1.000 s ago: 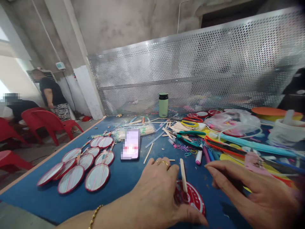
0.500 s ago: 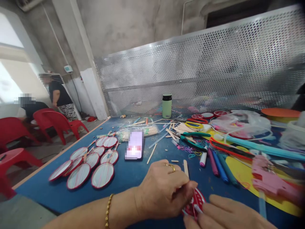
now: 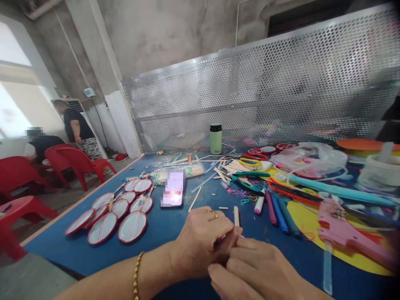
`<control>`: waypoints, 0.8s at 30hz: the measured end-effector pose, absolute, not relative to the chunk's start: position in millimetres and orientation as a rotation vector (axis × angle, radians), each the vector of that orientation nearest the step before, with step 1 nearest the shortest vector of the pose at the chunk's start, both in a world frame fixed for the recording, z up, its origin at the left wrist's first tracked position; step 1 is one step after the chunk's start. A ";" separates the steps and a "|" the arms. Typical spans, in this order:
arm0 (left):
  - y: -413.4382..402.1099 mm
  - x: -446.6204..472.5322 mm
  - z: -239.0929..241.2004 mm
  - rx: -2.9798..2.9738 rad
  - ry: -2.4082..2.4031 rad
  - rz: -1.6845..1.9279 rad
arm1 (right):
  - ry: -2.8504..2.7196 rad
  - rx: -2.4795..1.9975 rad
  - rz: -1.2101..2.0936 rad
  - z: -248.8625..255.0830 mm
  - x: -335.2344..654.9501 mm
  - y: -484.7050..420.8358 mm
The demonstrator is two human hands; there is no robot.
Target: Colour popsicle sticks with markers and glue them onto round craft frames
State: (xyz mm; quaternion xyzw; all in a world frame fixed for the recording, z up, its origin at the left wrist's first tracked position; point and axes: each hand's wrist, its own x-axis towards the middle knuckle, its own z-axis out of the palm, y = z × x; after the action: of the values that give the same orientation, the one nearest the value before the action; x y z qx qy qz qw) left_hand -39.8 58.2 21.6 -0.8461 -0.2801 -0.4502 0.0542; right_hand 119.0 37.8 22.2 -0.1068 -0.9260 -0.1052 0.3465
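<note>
My left hand (image 3: 201,243), with a ring and a gold bead bracelet, is closed around a red round disc with a craft stick (image 3: 236,216) standing out beyond the fingers. Only a sliver of red shows; my hands cover the rest. Pressed up against the left fingertips, my right hand (image 3: 259,266) has its fingers curled closed at the disc's near side. Left of my hands lie several round discs (image 3: 133,227) with red rims, pale faces and sticks attached.
A lit phone (image 3: 173,187) lies beyond my left hand. To the right are markers (image 3: 279,212), pliers (image 3: 248,183), a pink glue gun (image 3: 337,221) and yellow sheets (image 3: 300,225). A green bottle (image 3: 216,139) stands before the perforated metal panel (image 3: 200,91). Two people are near red chairs (image 3: 65,162).
My right hand has moved left and closed in against my left hand, covering the red disc that showed before. The view has shifted slightly right.
</note>
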 end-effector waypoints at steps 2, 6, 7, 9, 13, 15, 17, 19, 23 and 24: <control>57.6 -39.9 20.5 -2.549 -0.871 -1.366 | -2.358 -0.260 -0.267 13.2 114.2 44.2; 57.9 -40.0 15.2 -2.546 -0.881 -1.359 | -2.309 -0.146 -0.237 -3.3 108.0 54.3; 58.0 -40.1 13.6 -2.553 -0.890 -1.365 | -2.316 -0.178 -0.213 -5.4 107.5 54.2; 58.1 -40.7 10.3 -2.573 -0.897 -1.374 | -2.328 -0.279 -0.171 -6.2 107.4 50.4; 57.5 -43.2 6.2 -2.629 -0.889 -1.377 | -2.355 -0.393 -0.159 2.4 109.6 39.7; 56.7 -44.3 6.5 -2.645 -0.910 -1.370 | -2.375 -0.356 -0.169 8.8 111.7 38.6; 55.5 -44.8 8.0 -2.640 -0.914 -1.362 | -2.390 -0.318 -0.178 14.7 114.3 39.7; 54.5 -44.5 9.5 -2.631 -0.897 -1.359 | -2.389 -0.294 -0.189 18.7 116.4 39.9; 53.5 -42.4 10.4 -2.632 -0.878 -1.362 | -2.369 -0.267 -0.203 19.0 117.9 34.3; 53.4 -41.8 11.1 -2.624 -0.867 -1.370 | -2.362 -0.270 -0.206 18.0 118.1 32.8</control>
State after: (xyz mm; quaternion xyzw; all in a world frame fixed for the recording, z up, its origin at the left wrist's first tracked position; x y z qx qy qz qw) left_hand -41.8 53.4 11.1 -0.8504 -0.2810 -0.4439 0.0286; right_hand 118.1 32.8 18.0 -0.1052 -0.9201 -0.0801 0.3687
